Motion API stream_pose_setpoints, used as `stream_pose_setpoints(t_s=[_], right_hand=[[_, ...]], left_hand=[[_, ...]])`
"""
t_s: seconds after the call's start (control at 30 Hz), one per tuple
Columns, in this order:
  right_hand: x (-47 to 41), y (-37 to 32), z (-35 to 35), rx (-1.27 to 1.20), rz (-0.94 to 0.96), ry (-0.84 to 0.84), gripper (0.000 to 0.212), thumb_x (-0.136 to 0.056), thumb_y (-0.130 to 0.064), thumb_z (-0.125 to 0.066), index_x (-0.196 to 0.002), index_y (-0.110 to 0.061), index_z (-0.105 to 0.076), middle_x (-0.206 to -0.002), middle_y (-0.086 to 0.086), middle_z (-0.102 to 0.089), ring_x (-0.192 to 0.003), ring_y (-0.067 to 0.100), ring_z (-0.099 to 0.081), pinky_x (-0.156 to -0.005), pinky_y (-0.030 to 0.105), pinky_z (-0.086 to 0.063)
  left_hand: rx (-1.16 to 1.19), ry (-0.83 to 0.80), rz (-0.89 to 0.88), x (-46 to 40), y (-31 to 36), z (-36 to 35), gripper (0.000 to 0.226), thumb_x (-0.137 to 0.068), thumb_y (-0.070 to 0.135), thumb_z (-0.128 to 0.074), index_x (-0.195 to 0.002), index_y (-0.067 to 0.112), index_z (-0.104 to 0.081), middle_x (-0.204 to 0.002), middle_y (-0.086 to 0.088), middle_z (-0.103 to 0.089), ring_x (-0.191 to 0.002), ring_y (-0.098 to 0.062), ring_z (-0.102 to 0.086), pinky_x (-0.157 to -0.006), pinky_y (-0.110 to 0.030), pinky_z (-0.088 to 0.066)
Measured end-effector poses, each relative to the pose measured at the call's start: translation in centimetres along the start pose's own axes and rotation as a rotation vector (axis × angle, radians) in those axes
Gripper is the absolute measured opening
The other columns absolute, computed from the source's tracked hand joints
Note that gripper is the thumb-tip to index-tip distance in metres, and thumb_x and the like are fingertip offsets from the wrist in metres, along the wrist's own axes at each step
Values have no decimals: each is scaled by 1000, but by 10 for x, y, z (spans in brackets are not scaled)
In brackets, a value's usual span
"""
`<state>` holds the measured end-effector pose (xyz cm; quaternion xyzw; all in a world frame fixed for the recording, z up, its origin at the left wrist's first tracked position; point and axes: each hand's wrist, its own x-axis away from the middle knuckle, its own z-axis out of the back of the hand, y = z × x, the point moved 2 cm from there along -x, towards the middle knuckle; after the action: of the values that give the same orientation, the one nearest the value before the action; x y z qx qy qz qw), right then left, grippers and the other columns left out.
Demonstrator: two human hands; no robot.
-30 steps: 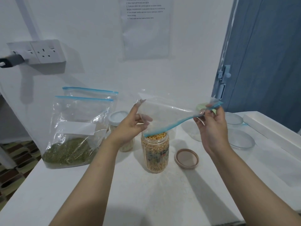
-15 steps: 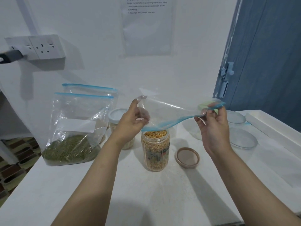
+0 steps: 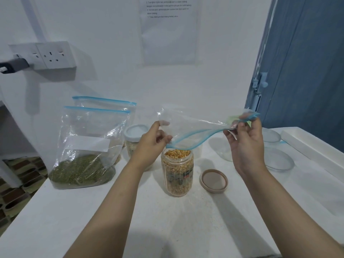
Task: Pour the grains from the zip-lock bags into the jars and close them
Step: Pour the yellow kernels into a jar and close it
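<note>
Left grip [image 3: 152, 144]: I pinched the empty bag [image 3: 195, 125] just above the corn jar [image 3: 177, 174].
Right grip [image 3: 245, 138]: I pinched its zip corner.
Lid [image 3: 214, 181]: right of jar.

I see bare table [image 3: 167, 220] in front of the jar [image 3: 177, 172]. Its mouth is blocked above by the bag [image 3: 193, 125]; the lid [image 3: 214, 181] lies just right.

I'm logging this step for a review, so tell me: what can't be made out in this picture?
- Head view: white-lidded jar, contents mostly hidden by the left hand.
- Rear bag: contents hidden by the front bag.
- Wall notice: print too small, top cut off.
- Plug: cut by left edge.
</note>
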<state>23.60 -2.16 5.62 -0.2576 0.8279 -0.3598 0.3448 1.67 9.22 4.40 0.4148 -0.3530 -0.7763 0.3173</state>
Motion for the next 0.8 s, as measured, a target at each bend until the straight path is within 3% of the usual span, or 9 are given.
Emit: stream_pose_setpoints(t_s=[0.1, 0.23, 0.33, 0.43, 0.5, 0.63, 0.8], right_hand=[[1, 0, 0, 14, 4, 1, 25, -106, -5, -35, -103, -23, -52, -83, -2, -54, -86, 15, -50, -86, 28, -52], [2, -1, 1, 25, 5, 0, 24, -106, -6, -34, -104, -22, -51, -84, -2, -54, -91, 18, -48, -88, 29, -51], [3, -3, 1, 21, 5, -10, 21, -106, -7, -35, -106, -21, -50, -84, -1, -54, -90, 18, -49, -87, 28, -51], [2, -8, -2, 39, 17, -28, 21, -107, -8, -36, -106, -23, -51, -86, -1, -55, -89, 15, -52, -85, 27, -52], [0, -12, -8, 52, 23, -23, 21, -106, -10, -38, -105, -25, -53, -88, -3, -60, -92, 14, -55, -82, 28, -52], [-7, -25, -32, -11, 16, -58, 19, -105, -7, -42, -106, -22, -54, -94, -6, -67, -102, 14, -58, -80, 25, -53], [-10, -59, -81, -138, 68, -210, 25, -103, -2, -43, -115, -22, -49, -102, 0, -65, -105, 15, -58, -83, 28, -52]], left_hand=[[86, -26, 4, 2, -4, -3, 37, -93, 7, -64, -116, 33, -50, -79, -4, -62, -78, -13, -58, -85, -36, -50], [104, 18, 14, 3, -8, -7, 33, -88, 17, -72, -95, 40, -51, -77, 1, -51, -73, -16, -48, -73, -39, -47], [93, 69, 4, 4, -7, -8, 21, -91, 17, -67, -90, 35, -56, -86, -9, -59, -82, -24, -57, -82, -43, -50], [66, 88, 16, 5, -2, -8, 16, -98, 17, -58, -87, 28, -54, -86, 10, -59, -84, -5, -56, -81, -26, -45], [177, 130, 39, 4, 1, -5, 15, -100, 19, -54, -88, 27, -55, -85, 19, -57, -87, -4, -54, -84, -23, -44], [408, 269, 76, -3, 20, 12, 13, -104, 25, -44, -94, 27, -51, -98, 10, -56, -96, -11, -55, -77, -25, -53], [566, 494, -75, -8, 58, 52, 13, -106, 19, -40, -99, 23, -50, -80, 6, -58, -69, -3, -55, -62, -19, -50]])
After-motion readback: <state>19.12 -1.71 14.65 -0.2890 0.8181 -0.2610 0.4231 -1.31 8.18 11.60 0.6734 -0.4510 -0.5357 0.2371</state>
